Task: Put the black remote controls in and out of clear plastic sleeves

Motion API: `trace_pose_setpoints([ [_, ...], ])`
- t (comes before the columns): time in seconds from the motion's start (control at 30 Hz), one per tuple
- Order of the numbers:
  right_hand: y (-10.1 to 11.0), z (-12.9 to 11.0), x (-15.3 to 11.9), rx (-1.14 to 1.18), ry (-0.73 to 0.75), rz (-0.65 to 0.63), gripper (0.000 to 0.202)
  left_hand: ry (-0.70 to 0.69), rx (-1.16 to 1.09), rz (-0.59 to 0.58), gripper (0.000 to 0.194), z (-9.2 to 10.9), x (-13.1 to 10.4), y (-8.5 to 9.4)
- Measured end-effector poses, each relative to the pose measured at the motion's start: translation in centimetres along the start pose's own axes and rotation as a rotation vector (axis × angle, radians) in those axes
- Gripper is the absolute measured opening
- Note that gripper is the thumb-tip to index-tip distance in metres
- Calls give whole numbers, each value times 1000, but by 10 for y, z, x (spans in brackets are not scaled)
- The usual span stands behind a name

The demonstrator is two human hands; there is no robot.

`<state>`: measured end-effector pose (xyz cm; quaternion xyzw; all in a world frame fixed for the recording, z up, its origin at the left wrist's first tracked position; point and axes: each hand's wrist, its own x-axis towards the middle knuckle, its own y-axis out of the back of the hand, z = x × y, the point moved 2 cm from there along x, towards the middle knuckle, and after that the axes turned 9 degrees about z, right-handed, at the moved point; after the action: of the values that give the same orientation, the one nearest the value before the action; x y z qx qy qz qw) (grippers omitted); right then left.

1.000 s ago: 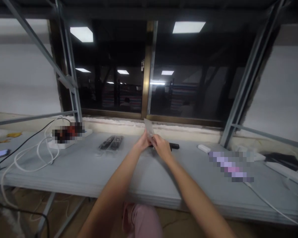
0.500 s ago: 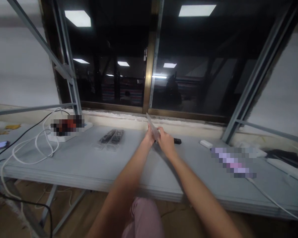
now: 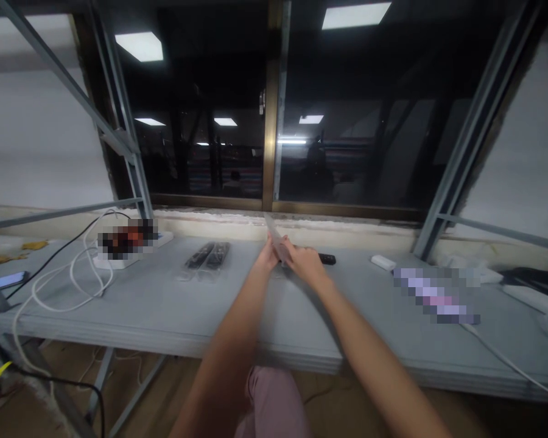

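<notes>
My left hand and my right hand meet over the middle of the table. Both have their fingers closed on a thin, translucent plastic bag, held tilted up between them. Just right of my right hand, a black remote control lies partly hidden behind it. Two dark remote-like items in clear bags, one on the left and another beside it, rest side by side left of my hands. Whether anything is inside the held bag is unclear.
A white power strip with looped white cables stands at the left, near a phone. On the right lie a white adapter and a blurred-out purple item with a cable. Metal frame posts flank the dark window.
The view has shifted slightly. My hands stay together on the plastic bag, with its tilt changed only a little. The things on the table have not moved.
</notes>
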<state>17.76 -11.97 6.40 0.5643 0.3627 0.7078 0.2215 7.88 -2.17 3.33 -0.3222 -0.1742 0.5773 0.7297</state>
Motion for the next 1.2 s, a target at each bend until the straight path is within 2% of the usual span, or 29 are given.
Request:
trace_pose_setpoints([
  [0.1,3,9,0,199,48,-6,53,-47,-117,119,55,10,-6,7],
  [0.17,0,22,-1,278,28,21,54,-77,-182,180,53,17,-11,12],
  [0.27,-13,52,-3,222,-150,27,45,-100,-233,225,53,22,-15,19],
  [0.37,-31,81,-11,105,-402,-111,41,-94,-234,204,53,23,-16,22],
  [0.43,-39,94,-17,85,-471,-216,39,-87,-227,187,52,23,-17,21],
  [0.5,-43,101,-21,82,-486,-263,37,-83,-225,185,49,23,-17,20],
  [0.63,-46,105,-22,55,-508,-283,36,-57,-230,199,39,23,-16,19],
  [0.97,-51,109,-15,124,-564,-341,35,-57,-296,150,39,26,-23,18],
  [1.1,-42,104,-16,140,-556,-280,39,-76,-304,163,34,27,-24,16],
  [1.2,-31,96,-12,161,-563,-124,42,-87,-310,156,30,28,-24,16],
])
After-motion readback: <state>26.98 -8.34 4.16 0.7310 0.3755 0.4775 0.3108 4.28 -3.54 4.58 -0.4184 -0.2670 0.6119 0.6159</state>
